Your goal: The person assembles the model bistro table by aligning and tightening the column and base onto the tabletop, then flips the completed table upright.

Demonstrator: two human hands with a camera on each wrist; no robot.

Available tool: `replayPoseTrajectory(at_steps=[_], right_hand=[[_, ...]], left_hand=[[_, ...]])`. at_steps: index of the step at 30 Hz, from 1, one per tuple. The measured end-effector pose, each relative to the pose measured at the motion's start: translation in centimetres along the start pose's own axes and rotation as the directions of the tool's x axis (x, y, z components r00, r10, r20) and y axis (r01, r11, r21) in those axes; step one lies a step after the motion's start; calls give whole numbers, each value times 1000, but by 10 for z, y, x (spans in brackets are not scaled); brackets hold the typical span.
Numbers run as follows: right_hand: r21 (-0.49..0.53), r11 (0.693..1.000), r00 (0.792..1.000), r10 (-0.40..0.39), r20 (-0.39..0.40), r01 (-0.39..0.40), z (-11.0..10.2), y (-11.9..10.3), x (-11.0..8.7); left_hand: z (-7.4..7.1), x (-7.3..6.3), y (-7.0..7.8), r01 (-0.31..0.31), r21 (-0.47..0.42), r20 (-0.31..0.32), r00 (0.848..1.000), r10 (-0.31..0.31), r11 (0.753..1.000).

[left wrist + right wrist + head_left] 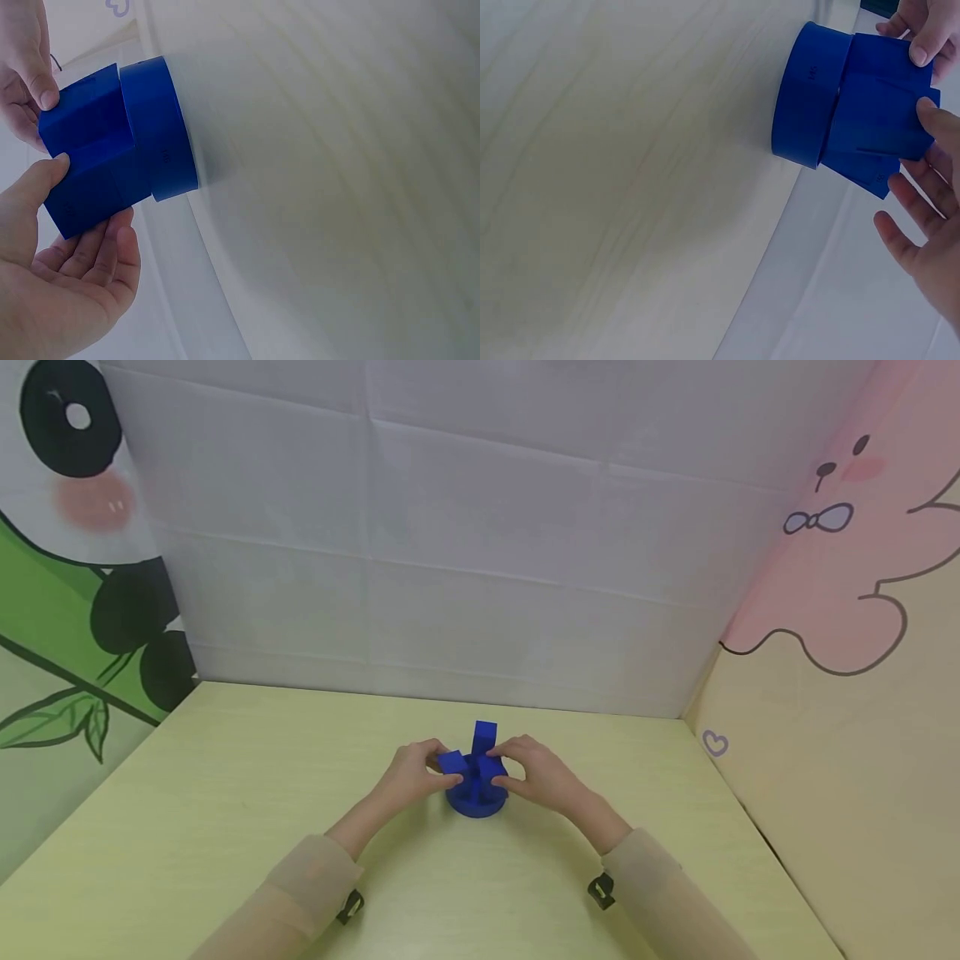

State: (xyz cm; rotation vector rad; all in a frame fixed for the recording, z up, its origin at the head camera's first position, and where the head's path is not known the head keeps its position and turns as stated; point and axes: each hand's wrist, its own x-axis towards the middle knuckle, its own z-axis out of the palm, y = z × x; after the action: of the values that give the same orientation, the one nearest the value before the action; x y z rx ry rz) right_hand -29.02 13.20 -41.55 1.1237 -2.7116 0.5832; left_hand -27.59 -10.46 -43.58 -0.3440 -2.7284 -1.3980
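A round blue ring-shaped base (477,807) stands on the table, with blue blocks rising out of it. My left hand (407,776) pinches the left block (452,763) between thumb and fingers. On the other side, my right hand (546,774) holds the right block (492,769) the same way. Behind them a third blue block (484,737) stands taller, touched by neither hand as far as I can tell. Small dark marks show on the side of the ring (810,97) in the right wrist view. How the blocks sit inside the ring is hidden.
The pale yellow wooden table (225,793) runs back to a creased white sheet (465,527). A panel with a green and black cartoon (67,610) borders the left; one with a pink bear (840,585) borders the right. Dark clips (602,891) hang by the sleeves.
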Motion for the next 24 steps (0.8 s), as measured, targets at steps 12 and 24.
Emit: replayPoseTrajectory(at_steps=[12,24], right_hand=[[32,980,967,200,-157,-197,14,-8,6],[14,975,967,222,-125,-222,7,-8,1]], left_hand=[[1,1,-3,-20,-8,-2,1000,20,1000],[3,4,-7,-2,-10,-2,1000,2,1000]])
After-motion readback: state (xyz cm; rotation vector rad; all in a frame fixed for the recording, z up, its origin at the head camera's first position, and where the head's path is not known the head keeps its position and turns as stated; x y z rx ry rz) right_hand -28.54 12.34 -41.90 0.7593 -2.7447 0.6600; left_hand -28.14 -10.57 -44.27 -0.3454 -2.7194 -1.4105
